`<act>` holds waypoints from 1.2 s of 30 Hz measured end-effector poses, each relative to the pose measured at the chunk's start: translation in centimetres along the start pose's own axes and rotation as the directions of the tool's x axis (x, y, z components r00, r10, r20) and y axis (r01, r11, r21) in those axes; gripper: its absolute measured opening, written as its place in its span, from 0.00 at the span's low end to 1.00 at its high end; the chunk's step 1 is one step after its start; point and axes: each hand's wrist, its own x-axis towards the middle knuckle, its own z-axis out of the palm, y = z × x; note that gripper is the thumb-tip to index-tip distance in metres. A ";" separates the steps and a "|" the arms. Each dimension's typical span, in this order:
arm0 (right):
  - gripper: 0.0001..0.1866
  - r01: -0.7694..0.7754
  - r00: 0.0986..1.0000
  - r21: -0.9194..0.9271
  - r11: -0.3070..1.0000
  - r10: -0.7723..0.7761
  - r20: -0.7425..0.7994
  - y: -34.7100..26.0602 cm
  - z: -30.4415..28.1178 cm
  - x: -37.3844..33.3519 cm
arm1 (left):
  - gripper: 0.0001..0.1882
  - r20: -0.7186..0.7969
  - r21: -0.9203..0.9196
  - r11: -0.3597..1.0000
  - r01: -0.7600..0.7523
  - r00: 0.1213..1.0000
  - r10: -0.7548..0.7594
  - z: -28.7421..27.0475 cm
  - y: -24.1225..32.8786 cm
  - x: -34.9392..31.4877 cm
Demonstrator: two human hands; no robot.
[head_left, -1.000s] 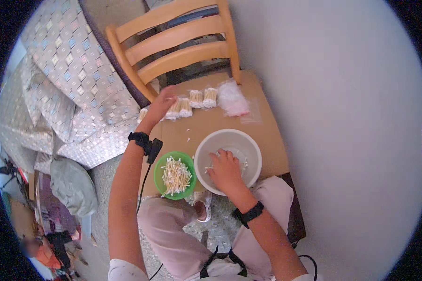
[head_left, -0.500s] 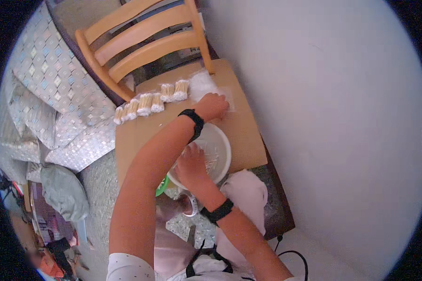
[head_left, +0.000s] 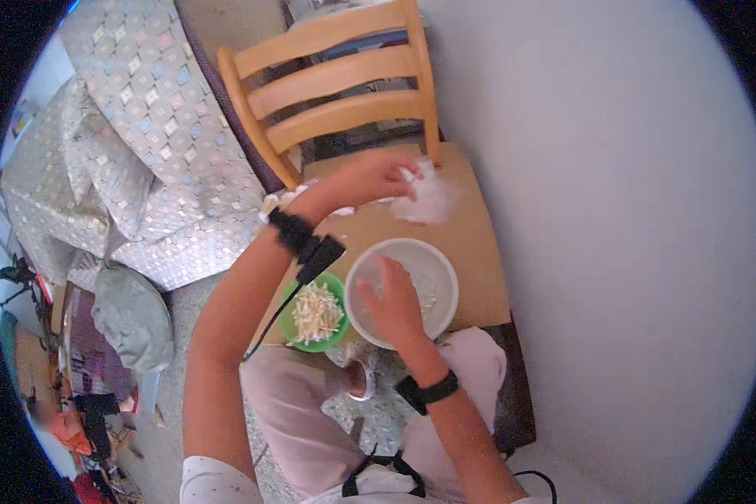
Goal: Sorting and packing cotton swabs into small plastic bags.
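Head view, blurred, whitish translucent plastic [head_left: 433,200], left hand [head_left: 383,175] at it, grip unclear, right hand [head_left: 395,304] spread

Room over brown board [head_left: 485,273] right of white bowl [head_left: 454,294]; chair back [head_left: 338,80] blocks far side, green bowl [head_left: 342,293] left.

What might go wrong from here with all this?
The green bowl, heaped with cotton swabs, sits near the front edge of the seat; a bump might spill it. The black cable could perhaps catch its rim. The plastic by the left hand looks flimsy and might slip.
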 end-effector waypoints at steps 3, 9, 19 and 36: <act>0.52 -0.045 0.996 0.637 0.769 0.082 -0.030 -2.7 -0.3 -1.4 | 0.19 -0.046 0.132 0.991 -0.027 0.998 0.033 -2.8 -0.3 -9.9; 0.48 -0.147 0.989 0.984 0.104 0.039 0.144 -0.7 0.2 -0.8 | 0.11 -0.059 -0.388 0.843 0.372 0.903 -0.425 0.1 1.9 -21.7; 0.23 -0.286 0.954 0.845 0.452 0.056 0.294 -0.4 0.1 0.3 | 0.10 -0.356 -0.474 0.831 0.291 0.800 -0.483 6.8 -3.2 -20.0; 0.15 -0.261 0.951 0.734 0.627 0.296 0.085 1.6 0.2 0.7 | 0.14 -0.344 -0.647 0.734 0.203 0.782 -0.520 9.5 -7.2 -20.4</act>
